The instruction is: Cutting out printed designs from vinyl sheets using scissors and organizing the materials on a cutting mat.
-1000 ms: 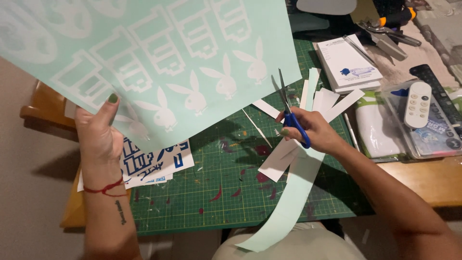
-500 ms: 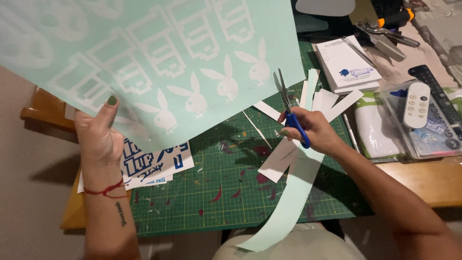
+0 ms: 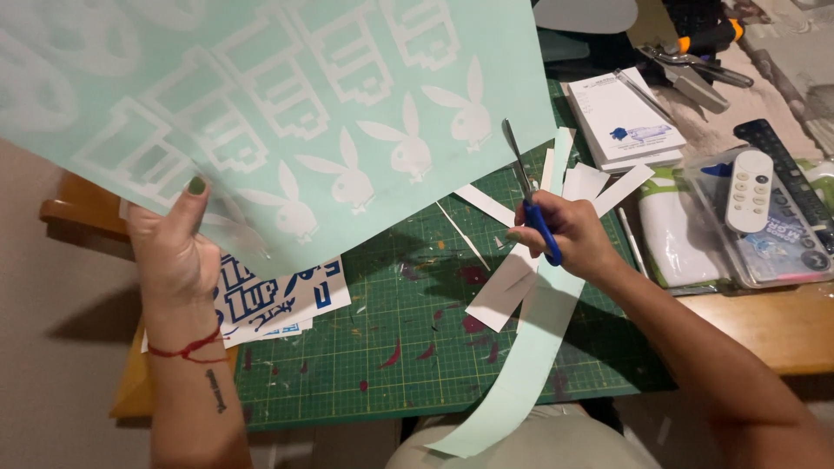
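Head view: left hand (image 3: 174, 252) pinching sheet (image 3: 287, 113) raised over mat (image 3: 391, 347) at desk's left edge; right hand (image 3: 565, 239) clenched on scissors (image 3: 528, 195) at sheet's right edge, above strip (image 3: 530, 347)

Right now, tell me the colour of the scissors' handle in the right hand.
Blue: the scissors in the right hand have a blue handle, seen clearly in the head view.
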